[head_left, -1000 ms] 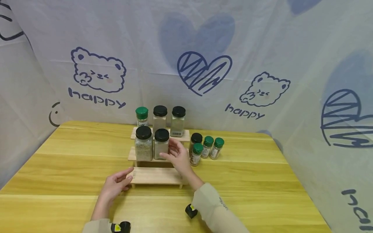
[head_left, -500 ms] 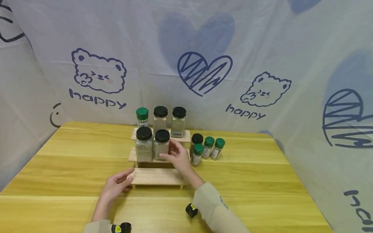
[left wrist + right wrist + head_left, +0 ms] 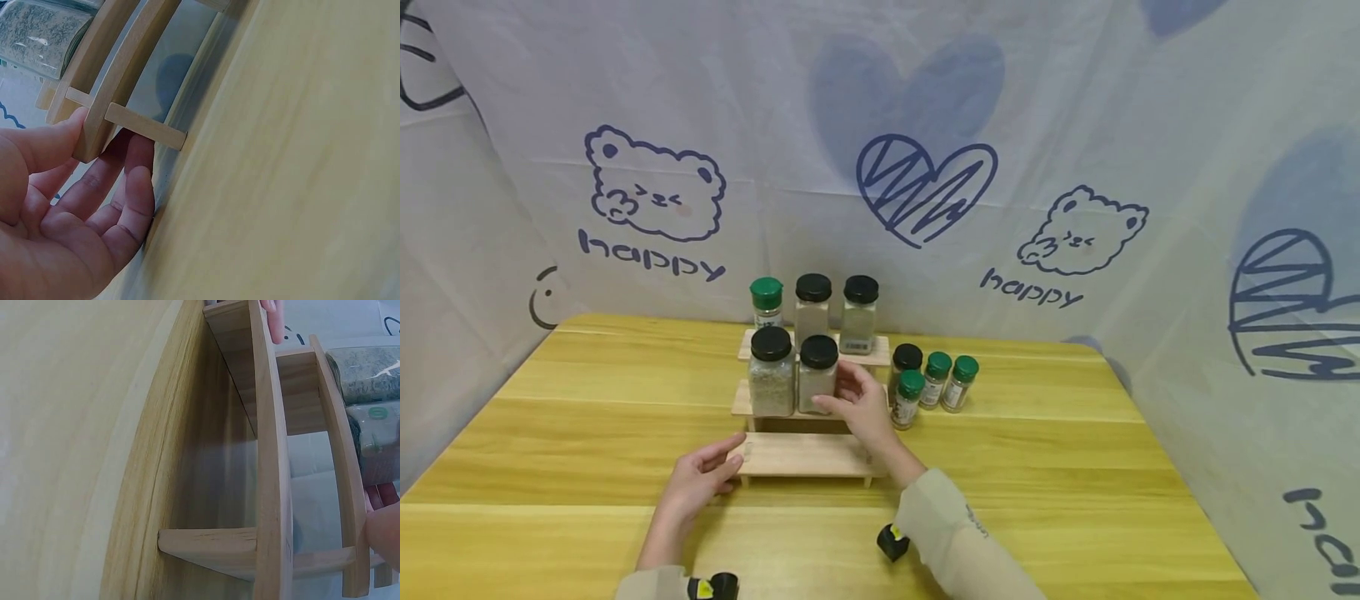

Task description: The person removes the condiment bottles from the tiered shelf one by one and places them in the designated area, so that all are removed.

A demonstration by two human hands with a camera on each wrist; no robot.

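Observation:
A three-step wooden spice rack [image 3: 805, 454] stands on the table. My left hand [image 3: 696, 479] grips the left end of its lowest step; in the left wrist view the thumb [image 3: 59, 140] lies at the step's edge and the fingers curl in underneath. On the middle step, my right hand [image 3: 865, 412] holds a black-lidded spice jar [image 3: 816, 383] by its right side, thumb in front and fingers partly hidden behind. Left of it stands a larger black-lidded jar [image 3: 771, 387] of pale flakes. In the right wrist view the held jar [image 3: 378, 434] sits upright on the step.
On the top step stand a green-capped bottle [image 3: 767, 300] and two black-lidded jars [image 3: 860, 312]. Right of the rack, a black-lidded jar [image 3: 906, 358] and several green-capped bottles [image 3: 958, 383] stand on the table [image 3: 1037, 450]. A printed cloth [image 3: 925, 100] hangs behind.

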